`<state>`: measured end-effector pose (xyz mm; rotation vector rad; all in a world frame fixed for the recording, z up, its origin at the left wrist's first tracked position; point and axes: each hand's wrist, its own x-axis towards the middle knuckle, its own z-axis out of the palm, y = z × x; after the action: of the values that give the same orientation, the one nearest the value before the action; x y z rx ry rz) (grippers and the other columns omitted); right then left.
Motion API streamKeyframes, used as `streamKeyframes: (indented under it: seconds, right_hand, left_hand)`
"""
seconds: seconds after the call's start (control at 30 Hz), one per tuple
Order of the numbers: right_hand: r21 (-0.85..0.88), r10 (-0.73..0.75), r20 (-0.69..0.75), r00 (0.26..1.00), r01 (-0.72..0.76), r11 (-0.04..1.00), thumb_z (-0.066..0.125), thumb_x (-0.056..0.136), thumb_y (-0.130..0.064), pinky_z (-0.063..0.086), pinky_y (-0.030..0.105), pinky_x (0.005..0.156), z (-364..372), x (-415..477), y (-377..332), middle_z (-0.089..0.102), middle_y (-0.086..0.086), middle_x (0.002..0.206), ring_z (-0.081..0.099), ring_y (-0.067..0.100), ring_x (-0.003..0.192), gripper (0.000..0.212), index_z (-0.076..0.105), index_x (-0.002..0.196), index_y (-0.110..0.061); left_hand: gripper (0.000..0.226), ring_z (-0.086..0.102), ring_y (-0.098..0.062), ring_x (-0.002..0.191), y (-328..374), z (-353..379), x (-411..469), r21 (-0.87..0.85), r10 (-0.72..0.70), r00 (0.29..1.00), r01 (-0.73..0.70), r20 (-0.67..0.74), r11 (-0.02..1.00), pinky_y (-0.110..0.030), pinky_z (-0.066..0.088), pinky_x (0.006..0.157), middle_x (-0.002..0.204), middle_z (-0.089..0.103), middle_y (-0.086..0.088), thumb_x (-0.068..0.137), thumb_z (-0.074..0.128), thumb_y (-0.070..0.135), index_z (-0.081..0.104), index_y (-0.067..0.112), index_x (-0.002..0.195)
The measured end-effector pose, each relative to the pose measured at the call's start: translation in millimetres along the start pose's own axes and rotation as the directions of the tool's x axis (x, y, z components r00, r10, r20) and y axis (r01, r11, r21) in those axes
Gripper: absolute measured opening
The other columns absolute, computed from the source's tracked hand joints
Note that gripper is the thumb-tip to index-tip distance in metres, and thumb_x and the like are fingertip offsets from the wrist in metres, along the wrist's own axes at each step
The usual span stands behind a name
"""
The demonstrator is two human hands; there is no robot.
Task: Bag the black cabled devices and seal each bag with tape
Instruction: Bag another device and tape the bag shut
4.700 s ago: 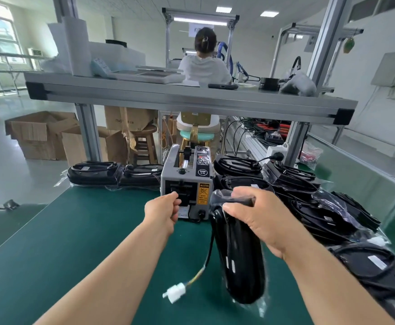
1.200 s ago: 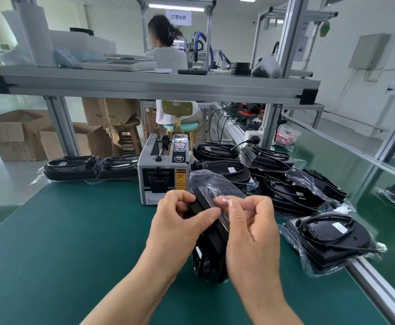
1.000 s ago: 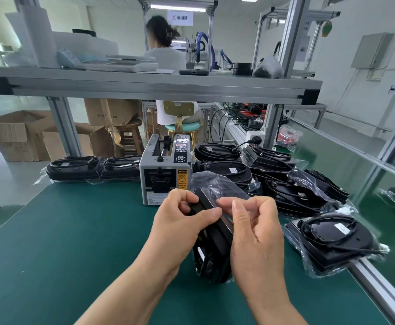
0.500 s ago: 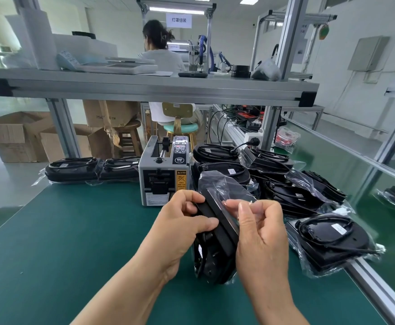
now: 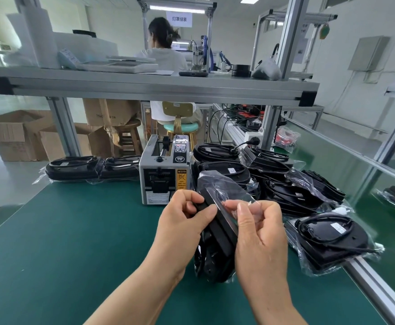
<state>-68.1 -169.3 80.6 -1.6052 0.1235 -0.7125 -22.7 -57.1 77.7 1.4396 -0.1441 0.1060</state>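
Observation:
A black cabled device in a clear bag (image 5: 217, 242) stands on edge on the green mat, just in front of me. My left hand (image 5: 184, 221) grips its upper edge from the left, thumb across the top. My right hand (image 5: 257, 231) pinches a clear strip of tape or bag flap (image 5: 241, 205) against the device's top right. The grey tape dispenser (image 5: 163, 174) stands right behind the hands.
Several bagged black devices (image 5: 273, 179) are piled to the right of the dispenser, one (image 5: 327, 240) near the table's right rail. Two more (image 5: 90, 167) lie at the back left. An aluminium shelf (image 5: 144, 86) spans overhead. A person sits beyond it.
Earlier my left hand was at the dispenser while the right held the bagged device. Now both hands are on the device's top; over the last second they barely shift.

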Motion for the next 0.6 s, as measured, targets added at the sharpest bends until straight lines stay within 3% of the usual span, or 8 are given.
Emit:
streamKeyframes:
  seconds: [0.1,0.13,0.2,0.27,0.33,0.4,0.53,0.6]
  right_hand:
    - [0.015,0.038,0.039,0.999,-0.038,0.999,0.06,0.097,-0.028,0.057,0.044,0.079,-3,0,1,0.073,-0.007,0.094,0.067,0.014,0.083,0.01,0.056,0.088,-0.031]
    - [0.023,0.056,0.089,0.994,-0.058,0.998,0.064,0.094,-0.028,0.057,0.039,0.078,-4,1,2,0.073,-0.007,0.096,0.068,0.012,0.085,0.01,0.057,0.089,-0.033]
    - [-0.005,0.091,0.215,0.972,-0.092,0.996,0.074,0.087,-0.024,0.053,0.016,0.077,-8,4,2,0.071,-0.023,0.1,0.067,-0.003,0.093,0.02,0.059,0.096,-0.034]
    - [-0.078,0.126,0.28,0.952,-0.108,0.991,0.079,0.082,-0.018,0.047,0.004,0.071,-9,13,5,0.07,-0.031,0.092,0.065,-0.013,0.09,0.024,0.064,0.097,-0.029]
    - [-0.106,0.139,0.262,0.955,-0.114,0.988,0.08,0.081,-0.014,0.048,0.01,0.07,-8,19,9,0.074,-0.019,0.087,0.068,-0.005,0.085,0.019,0.068,0.091,-0.024]
    - [-0.002,0.14,0.226,0.964,-0.143,0.99,0.078,0.081,-0.006,0.052,0.016,0.067,-3,19,17,0.076,-0.008,0.084,0.071,0.002,0.08,0.017,0.07,0.088,-0.02]
    - [0.228,0.204,0.174,0.963,-0.241,0.944,0.069,0.087,0.006,0.053,0.015,0.06,6,0,38,0.077,0.001,0.081,0.07,0.006,0.071,0.024,0.072,0.079,-0.017]
    - [0.25,0.239,0.152,0.959,-0.272,0.929,0.065,0.09,0.004,0.053,0.013,0.061,5,-8,49,0.078,0.0,0.085,0.072,0.007,0.075,0.023,0.069,0.074,-0.012]
  left_hand:
    - [0.017,0.046,0.002,0.055,-2,3,-2,-0.007,0.038,0.999,-0.038,-0.027,0.999,-0.012,0.047,0.056,0.06,0.045,0.017,0.085,0.073,0.006,0.063,0.017,0.095]
    - [0.018,0.047,0.002,0.055,-2,2,-2,-0.018,0.044,0.998,-0.044,-0.033,0.999,-0.013,0.048,0.057,0.062,0.045,0.016,0.086,0.072,0.004,0.064,0.017,0.095]
    - [0.022,0.048,-0.002,0.06,-2,-1,0,-0.017,0.062,0.997,-0.063,-0.037,0.998,-0.019,0.051,0.062,0.069,0.046,0.01,0.087,0.07,0.001,0.065,0.021,0.096]
    - [0.032,0.049,-0.005,0.066,-3,-5,2,0.087,0.125,0.991,-0.121,-0.039,0.989,-0.025,0.05,0.069,0.075,0.046,0.007,0.086,0.07,0.001,0.064,0.031,0.094]
    - [0.042,0.05,-0.005,0.067,-6,-7,4,0.216,0.195,0.981,-0.186,-0.02,0.958,-0.021,0.048,0.065,0.08,0.048,0.009,0.082,0.074,0.003,0.062,0.041,0.093]
    - [0.048,0.053,-0.008,0.07,-10,-9,7,0.245,0.214,0.977,-0.208,0.002,0.947,-0.021,0.049,0.061,0.086,0.05,0.009,0.08,0.076,0.003,0.061,0.047,0.094]
    - [0.05,0.058,-0.016,0.083,-24,-17,6,0.268,0.2,0.978,-0.207,0.055,0.941,-0.032,0.055,0.076,0.088,0.05,0.015,0.071,0.076,0.013,0.057,0.05,0.099]
    - [0.053,0.058,-0.012,0.086,-36,-23,-2,0.28,0.196,0.977,-0.211,0.08,0.937,-0.025,0.052,0.081,0.089,0.052,0.018,0.065,0.074,0.018,0.057,0.051,0.102]
